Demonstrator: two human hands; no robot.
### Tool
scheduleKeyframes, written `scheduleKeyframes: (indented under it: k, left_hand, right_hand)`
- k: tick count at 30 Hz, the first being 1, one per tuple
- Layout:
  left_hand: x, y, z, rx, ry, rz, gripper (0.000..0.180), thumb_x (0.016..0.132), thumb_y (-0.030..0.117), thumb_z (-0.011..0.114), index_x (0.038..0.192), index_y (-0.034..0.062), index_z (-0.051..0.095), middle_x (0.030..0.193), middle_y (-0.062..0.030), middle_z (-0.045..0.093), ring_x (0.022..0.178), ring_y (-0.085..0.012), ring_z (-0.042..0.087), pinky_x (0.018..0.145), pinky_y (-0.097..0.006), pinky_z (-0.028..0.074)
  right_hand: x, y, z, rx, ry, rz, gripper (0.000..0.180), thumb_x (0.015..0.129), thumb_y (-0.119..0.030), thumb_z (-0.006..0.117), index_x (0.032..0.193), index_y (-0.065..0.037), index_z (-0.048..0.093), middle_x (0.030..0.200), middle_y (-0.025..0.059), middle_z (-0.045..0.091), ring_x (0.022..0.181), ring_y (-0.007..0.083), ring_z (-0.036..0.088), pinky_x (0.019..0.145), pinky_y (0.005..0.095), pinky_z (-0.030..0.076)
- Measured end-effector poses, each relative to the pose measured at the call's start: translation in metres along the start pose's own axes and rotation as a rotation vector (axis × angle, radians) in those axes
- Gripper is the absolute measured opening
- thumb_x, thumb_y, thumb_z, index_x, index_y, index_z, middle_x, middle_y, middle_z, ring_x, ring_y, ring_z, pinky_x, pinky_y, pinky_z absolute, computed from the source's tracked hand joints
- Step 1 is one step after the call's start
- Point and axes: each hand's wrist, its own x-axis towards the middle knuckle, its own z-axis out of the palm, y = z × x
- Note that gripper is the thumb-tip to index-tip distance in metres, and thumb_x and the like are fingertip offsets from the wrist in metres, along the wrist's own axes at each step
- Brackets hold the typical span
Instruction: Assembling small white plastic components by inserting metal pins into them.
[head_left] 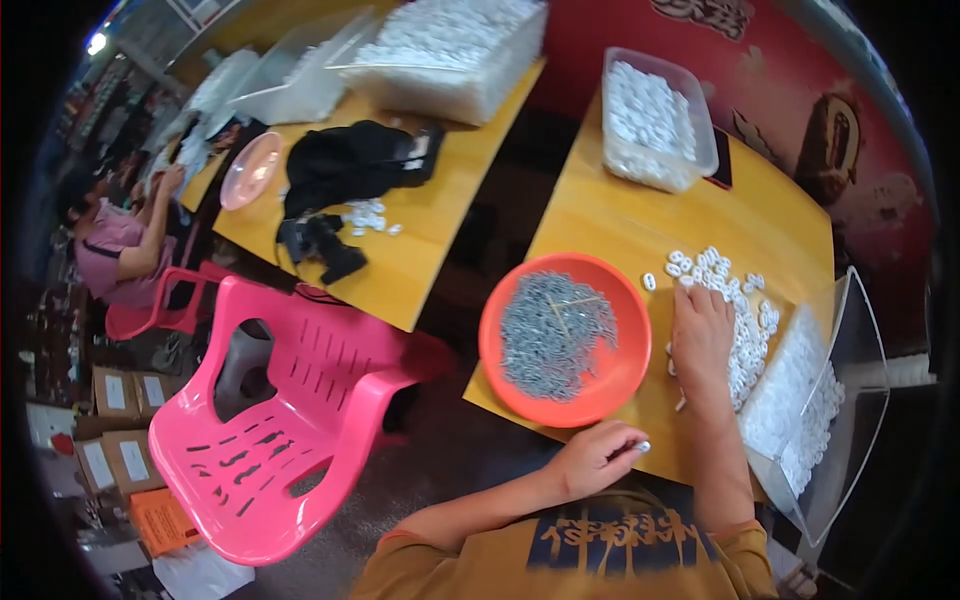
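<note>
My left hand (598, 460) is closed, pinching a small white piece (643, 446) between thumb and fingertips at the table's near edge. My right hand (702, 330) reaches onto a loose pile of white oval plastic pieces (742, 350), each with holes in it. Its fingers are bent down and close together among the pieces, so whatever they grip is hidden. Between and beyond my hands sits an orange-red bowl (488, 345) of small silvery metal parts (550, 335). Two thin tan strips lie on top of those parts.
A clear bin (790, 420) of white pieces leans at the table's right edge. Another clear tub (655, 125) stands at the back. Left are a pink chair (270, 420) and a second yellow table (400, 270) with bins and black cloth (345, 165). A person (130, 240) sits far left.
</note>
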Motion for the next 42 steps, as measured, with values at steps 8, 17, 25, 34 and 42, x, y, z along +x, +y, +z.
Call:
scheduleKeyframes:
  k: [8,17,25,34,42]
  left_hand:
    - [-0.005,-0.002,0.01,0.105,-0.021,0.086,0.016,0.083,0.013,0.059,0.095,0.0028,0.057,0.076,-0.0079,0.054,0.07,-0.0207,0.055,0.065,-0.03,0.045]
    - [-0.001,-0.001,0.021,0.357,0.251,0.201,0.01,0.08,0.012,0.06,0.086,0.005,0.057,0.073,-0.0096,0.055,0.064,-0.0255,0.056,0.056,-0.034,0.046]
    - [0.009,-0.007,0.047,0.71,0.239,0.284,0.011,0.075,0.01,0.059,0.081,0.0083,0.05,0.072,-0.0078,0.051,0.061,-0.0255,0.056,0.049,-0.035,0.046]
    - [0.01,-0.01,0.056,0.852,0.25,0.277,0.008,0.076,0.009,0.056,0.076,0.0082,0.048,0.069,-0.0082,0.048,0.057,-0.026,0.055,0.046,-0.036,0.045]
    - [-0.009,0.008,0.035,0.341,0.294,0.23,0.012,0.079,0.007,0.058,0.09,0.0024,0.055,0.076,-0.0109,0.055,0.065,-0.0247,0.057,0.056,-0.032,0.046]
  right_hand:
    - [-0.003,0.016,0.01,0.005,-0.079,-0.032,0.005,0.069,-0.003,0.053,0.069,-0.003,0.058,0.075,0.0107,0.055,0.078,0.0278,0.052,0.067,0.0383,0.043]
    - [0.008,0.017,0.026,-0.022,0.021,-0.074,0.005,0.068,-0.005,0.053,0.067,-0.003,0.058,0.074,0.0131,0.057,0.077,0.0294,0.056,0.068,0.0402,0.046]
    - [0.005,0.02,0.028,0.027,0.068,-0.056,0.005,0.072,-0.005,0.053,0.07,-0.003,0.058,0.072,0.0143,0.056,0.074,0.0313,0.055,0.067,0.0412,0.045]
    - [0.01,0.023,0.025,0.069,-0.029,-0.09,0.004,0.068,-0.005,0.054,0.068,-0.002,0.056,0.067,0.0167,0.057,0.069,0.0346,0.057,0.065,0.0426,0.046]
    - [-0.024,-0.013,-0.042,0.647,0.028,0.305,0.015,0.078,-0.005,0.056,0.092,0.0,0.06,0.072,0.0116,0.062,0.066,0.0189,0.059,0.063,0.0299,0.046]
